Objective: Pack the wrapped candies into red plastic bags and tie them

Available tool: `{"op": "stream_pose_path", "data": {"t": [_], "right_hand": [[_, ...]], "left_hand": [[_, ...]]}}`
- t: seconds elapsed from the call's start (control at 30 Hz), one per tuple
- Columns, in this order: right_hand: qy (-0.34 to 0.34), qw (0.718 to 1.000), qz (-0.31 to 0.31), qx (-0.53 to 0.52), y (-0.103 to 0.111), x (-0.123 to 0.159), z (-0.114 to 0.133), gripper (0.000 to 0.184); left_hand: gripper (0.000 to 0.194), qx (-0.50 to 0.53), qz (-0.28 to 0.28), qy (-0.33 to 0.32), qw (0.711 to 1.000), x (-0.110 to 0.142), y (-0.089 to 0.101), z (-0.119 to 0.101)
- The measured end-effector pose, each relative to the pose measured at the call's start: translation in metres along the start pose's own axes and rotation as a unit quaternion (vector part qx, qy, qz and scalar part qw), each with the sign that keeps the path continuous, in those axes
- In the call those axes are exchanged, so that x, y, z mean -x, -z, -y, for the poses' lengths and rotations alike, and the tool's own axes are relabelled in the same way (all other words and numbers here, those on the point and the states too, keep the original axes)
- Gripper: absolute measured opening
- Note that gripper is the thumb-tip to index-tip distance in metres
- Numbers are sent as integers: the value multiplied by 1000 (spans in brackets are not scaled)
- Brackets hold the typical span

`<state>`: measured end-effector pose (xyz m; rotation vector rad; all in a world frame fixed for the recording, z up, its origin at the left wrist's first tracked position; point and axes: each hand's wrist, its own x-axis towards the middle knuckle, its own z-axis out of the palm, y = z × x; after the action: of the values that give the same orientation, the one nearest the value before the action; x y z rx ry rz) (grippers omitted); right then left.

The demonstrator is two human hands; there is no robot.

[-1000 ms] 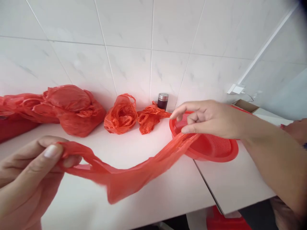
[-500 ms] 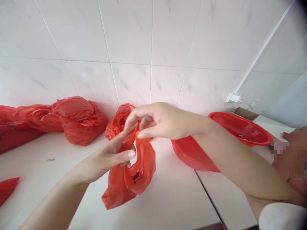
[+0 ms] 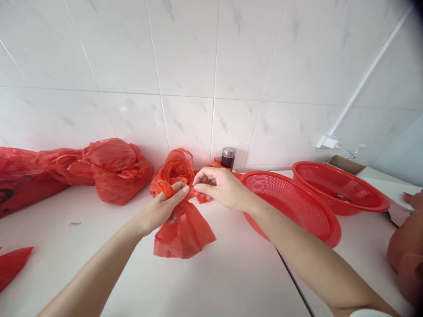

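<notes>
A crumpled red plastic bag [image 3: 185, 231] hangs folded over the white counter [image 3: 231, 281], gathered at its top. My left hand [image 3: 165, 207] is closed around the gathered top of the bag, thumb pressed against it. My right hand [image 3: 220, 187] pinches a strip of the same bag just to the right, fingertips nearly touching the left thumb. Both arms reach forward from the lower edge of the view.
Behind the hands lie two more bunched red bags [image 3: 173, 169] and a large stuffed red bag [image 3: 114, 169] at the left against the tiled wall. A small dark jar [image 3: 228, 157] stands by the wall. Two red mesh baskets [image 3: 297, 207] [image 3: 340, 187] sit at the right. Another person's hand [image 3: 408, 246] shows at the far right.
The bag was stretched long between my hands, then folded double. My hands have come together at its top and moved back toward the wall; the bag now rests lower on the counter.
</notes>
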<state>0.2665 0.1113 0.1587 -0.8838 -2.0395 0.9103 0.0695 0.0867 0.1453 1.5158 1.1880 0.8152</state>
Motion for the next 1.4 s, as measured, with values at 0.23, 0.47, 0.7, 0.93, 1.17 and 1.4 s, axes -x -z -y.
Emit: {"op": "stream_pose_path", "data": {"t": [0.23, 0.47, 0.7, 0.93, 1.17, 1.4], "right_hand": [[50, 996, -10, -68, -20, 32, 19, 14], [-23, 986, -46, -156, -57, 8, -51, 32], [-100, 919, 58, -378, -61, 15, -56, 21], [-53, 971, -106, -207, -62, 24, -60, 7], [-49, 976, -104, -187, -70, 24, -65, 26], [-82, 912, -151, -372, -75, 22, -74, 32]], "left_hand": [[22, -50, 100, -65, 992, 4, 20, 4], [11, -202, 39, -122, 971, 2, 8, 17], [32, -301, -212, -257, 894, 0, -20, 58], [34, -314, -222, -246, 890, 12, -23, 72], [35, -294, -225, -238, 898, 20, -20, 81], [35, -260, -227, -171, 923, 21, -22, 83]]}}
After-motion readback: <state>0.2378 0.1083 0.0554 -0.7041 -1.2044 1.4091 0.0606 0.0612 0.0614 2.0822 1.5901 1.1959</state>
